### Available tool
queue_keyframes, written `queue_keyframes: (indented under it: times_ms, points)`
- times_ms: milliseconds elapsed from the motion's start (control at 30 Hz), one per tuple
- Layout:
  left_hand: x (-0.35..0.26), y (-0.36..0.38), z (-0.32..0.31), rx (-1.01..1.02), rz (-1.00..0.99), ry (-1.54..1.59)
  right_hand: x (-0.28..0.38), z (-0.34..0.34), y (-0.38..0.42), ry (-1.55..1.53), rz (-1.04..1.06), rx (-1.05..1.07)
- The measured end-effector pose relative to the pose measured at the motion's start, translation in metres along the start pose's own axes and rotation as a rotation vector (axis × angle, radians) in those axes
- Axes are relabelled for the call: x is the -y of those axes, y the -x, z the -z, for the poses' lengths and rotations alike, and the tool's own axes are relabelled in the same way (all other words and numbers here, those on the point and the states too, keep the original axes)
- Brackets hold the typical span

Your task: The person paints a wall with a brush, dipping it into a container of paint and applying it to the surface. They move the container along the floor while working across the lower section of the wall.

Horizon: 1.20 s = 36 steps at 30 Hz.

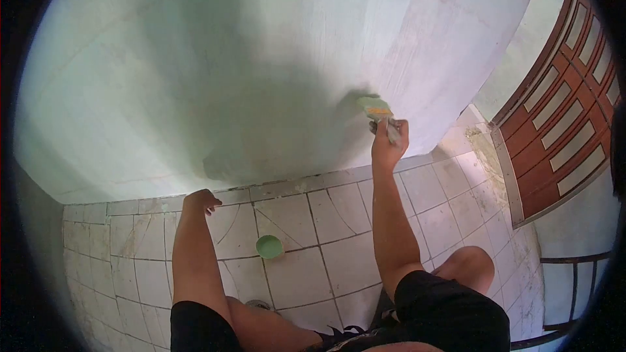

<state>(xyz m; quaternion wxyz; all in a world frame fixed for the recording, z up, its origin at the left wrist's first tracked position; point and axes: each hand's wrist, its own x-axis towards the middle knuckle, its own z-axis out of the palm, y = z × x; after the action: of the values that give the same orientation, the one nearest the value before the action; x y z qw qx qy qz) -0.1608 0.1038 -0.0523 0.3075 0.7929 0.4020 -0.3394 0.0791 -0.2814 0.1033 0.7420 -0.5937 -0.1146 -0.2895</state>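
My right hand (390, 143) is closed around the handle of a paintbrush (379, 112). The brush has an orange-yellow band, and its pale green bristles are at the pale green wall (280, 45). Low at the left, near the foot of the wall, hangs my left hand (203, 200), its fingers loosely bent and a little apart, with nothing seen in them. On the tiled floor between my arms stands a small green bowl (269, 246); its inside is green too.
Worn, stained tiles (352, 267) cover the floor up to the wall's base. To the right is a reddish-brown door (561, 104) with pale panels. Dark metal bars (574, 287) stand at the lower right. My bent knee (473, 267) is beside my right arm.
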Motion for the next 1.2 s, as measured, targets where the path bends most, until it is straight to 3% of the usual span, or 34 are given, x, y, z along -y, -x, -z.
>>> queue_keyframes:
  times_ms: [33,133,167,267,333,400,433,467,533,600,700,767,867,967,1067,1200]
  points:
    - [-0.001,-0.002,0.000,0.015,-0.012,0.019,0.014,0.003,0.001,0.038,-0.093,0.020]
    - [-0.005,-0.005,0.002,-0.001,-0.052,0.001,0.019,-0.019,-0.056,0.412,0.219,0.069]
    - [-0.005,-0.004,0.004,-0.012,-0.090,0.020,0.059,-0.034,-0.066,0.364,0.114,0.102]
    - [-0.012,0.006,0.006,-0.041,-0.113,0.048,0.085,-0.068,-0.136,0.304,0.289,-0.008]
    - [-0.011,0.003,0.007,-0.007,-0.094,0.045,0.114,-0.075,-0.161,0.090,0.183,0.050]
    - [-0.009,-0.001,0.004,0.033,-0.005,-0.008,0.157,-0.077,-0.129,-0.308,0.104,0.048]
    - [-0.008,0.000,0.003,0.027,0.009,-0.045,0.147,-0.073,-0.127,-0.394,0.233,0.080]
    - [-0.006,0.004,0.003,0.034,0.010,-0.045,0.126,-0.069,-0.125,-0.389,0.229,0.082]
    - [0.001,0.009,0.002,-0.025,-0.035,-0.034,0.062,-0.055,-0.113,-0.149,0.567,-0.019]
    - [0.003,0.008,0.003,-0.010,0.015,-0.054,0.002,-0.038,-0.066,-0.045,0.360,-0.005]
    - [0.003,0.022,0.005,-0.005,0.082,-0.016,-0.085,-0.006,0.009,-0.268,-0.044,-0.024]
    - [0.003,0.027,0.006,0.007,0.074,-0.044,-0.105,0.007,0.053,-0.282,-0.252,-0.131]
    - [-0.003,0.033,0.004,-0.001,0.096,-0.076,-0.145,0.040,0.091,-0.226,-0.345,-0.140]
    - [-0.016,0.043,0.003,-0.014,0.071,-0.161,-0.150,0.053,0.095,-0.198,-0.553,-0.242]
    - [-0.024,0.041,0.001,-0.060,0.023,-0.128,-0.130,0.026,0.067,-0.149,-0.482,-0.186]
    - [-0.044,0.036,-0.003,-0.075,0.032,-0.109,-0.056,-0.027,0.004,-0.442,-0.446,-0.331]
